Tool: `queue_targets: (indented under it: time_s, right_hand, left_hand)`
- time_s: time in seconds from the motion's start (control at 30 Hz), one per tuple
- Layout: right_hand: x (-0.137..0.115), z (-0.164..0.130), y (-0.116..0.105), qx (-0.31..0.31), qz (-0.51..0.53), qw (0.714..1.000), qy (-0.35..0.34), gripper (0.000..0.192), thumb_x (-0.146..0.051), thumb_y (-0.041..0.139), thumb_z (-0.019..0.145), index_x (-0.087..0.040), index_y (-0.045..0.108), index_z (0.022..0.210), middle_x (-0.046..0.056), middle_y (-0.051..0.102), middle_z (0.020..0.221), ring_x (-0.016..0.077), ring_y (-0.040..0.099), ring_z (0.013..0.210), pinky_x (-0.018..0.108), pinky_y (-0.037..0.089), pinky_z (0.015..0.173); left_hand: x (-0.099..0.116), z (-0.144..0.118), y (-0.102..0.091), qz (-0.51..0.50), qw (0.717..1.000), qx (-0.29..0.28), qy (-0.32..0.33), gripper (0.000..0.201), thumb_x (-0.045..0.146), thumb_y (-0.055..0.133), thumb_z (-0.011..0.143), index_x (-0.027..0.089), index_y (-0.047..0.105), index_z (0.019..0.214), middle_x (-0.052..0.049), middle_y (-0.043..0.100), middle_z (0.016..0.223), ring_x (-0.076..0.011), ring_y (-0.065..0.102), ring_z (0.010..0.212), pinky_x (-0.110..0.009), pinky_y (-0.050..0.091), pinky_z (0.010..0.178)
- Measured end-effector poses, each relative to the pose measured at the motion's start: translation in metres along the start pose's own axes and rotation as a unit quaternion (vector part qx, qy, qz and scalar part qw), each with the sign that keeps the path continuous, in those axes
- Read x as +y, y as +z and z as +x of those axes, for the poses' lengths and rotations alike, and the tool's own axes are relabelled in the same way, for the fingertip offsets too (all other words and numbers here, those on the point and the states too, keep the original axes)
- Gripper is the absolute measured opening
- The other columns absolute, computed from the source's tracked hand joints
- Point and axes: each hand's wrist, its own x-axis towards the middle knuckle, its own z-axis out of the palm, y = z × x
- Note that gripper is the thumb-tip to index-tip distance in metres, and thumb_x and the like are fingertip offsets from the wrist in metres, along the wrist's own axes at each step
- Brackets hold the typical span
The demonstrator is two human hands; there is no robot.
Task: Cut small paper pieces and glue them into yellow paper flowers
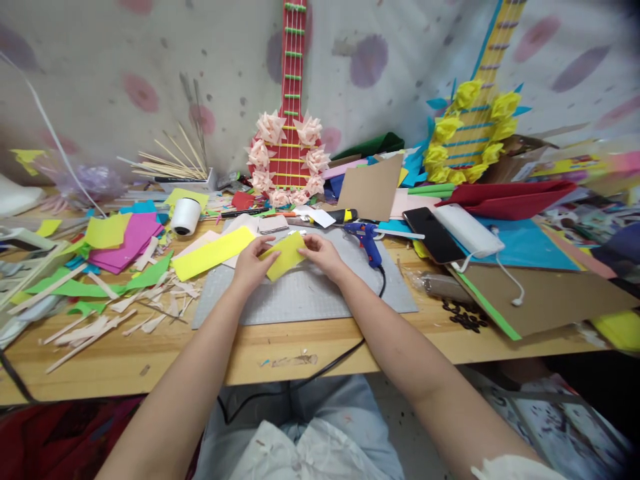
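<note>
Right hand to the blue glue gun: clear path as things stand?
Probably yes. The right hand pinches the small yellow paper piece, with the blue glue gun just to its right on the grey cutting mat, nothing between them.

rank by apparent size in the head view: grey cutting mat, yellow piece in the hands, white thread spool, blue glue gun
1. grey cutting mat
2. yellow piece, held by left hand and right hand
3. blue glue gun and white thread spool look alike.

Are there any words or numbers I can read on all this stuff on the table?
None can be read.
The printed box at the far right has colourful print, too blurred to read.
The grey cutting mat shows only faint grid lines, no numbers clear enough.
The yellow paper held by the left hand and right hand is blank.
</note>
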Motion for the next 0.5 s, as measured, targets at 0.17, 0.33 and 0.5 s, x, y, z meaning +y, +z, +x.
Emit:
queue_targets:
  time_s: [0.17,0.33,0.5]
  right_hand:
    - [-0.001,0.003,-0.005,0.049,0.021,0.998,-0.02,0.023,-0.031,0.066,0.057,-0.019,0.051,0.07,-0.004,0.058,0.069,0.0103,0.054,0.067,0.026,0.042,0.071]
    - [0.001,0.001,-0.013,0.023,-0.013,1.0,-0.007,0.02,-0.025,0.063,0.056,-0.019,0.051,0.072,-0.003,0.059,0.072,0.0114,0.055,0.069,0.026,0.043,0.071]
    - [0.004,0.002,-0.016,0.006,-0.086,0.996,-0.02,0.024,-0.018,0.06,0.054,-0.019,0.053,0.076,-0.002,0.061,0.077,0.013,0.056,0.072,0.028,0.043,0.073]
  left_hand:
    - [0.003,0.013,0.012,-0.111,0.993,0.046,0.013,0.046,0.028,0.068,0.06,0.018,0.052,0.103,-0.006,0.065,0.088,-0.0179,0.061,0.086,-0.03,0.046,0.074]
    - [-0.019,0.01,0.02,-0.149,0.988,0.034,-0.015,0.051,0.017,0.063,0.058,0.02,0.044,0.105,-0.005,0.062,0.093,-0.0153,0.059,0.081,-0.029,0.046,0.071]
    - [-0.022,0.005,0.021,-0.071,0.993,0.085,0.048,0.046,0.01,0.055,0.062,0.02,0.043,0.105,-0.003,0.059,0.085,-0.0131,0.057,0.077,-0.027,0.044,0.069]
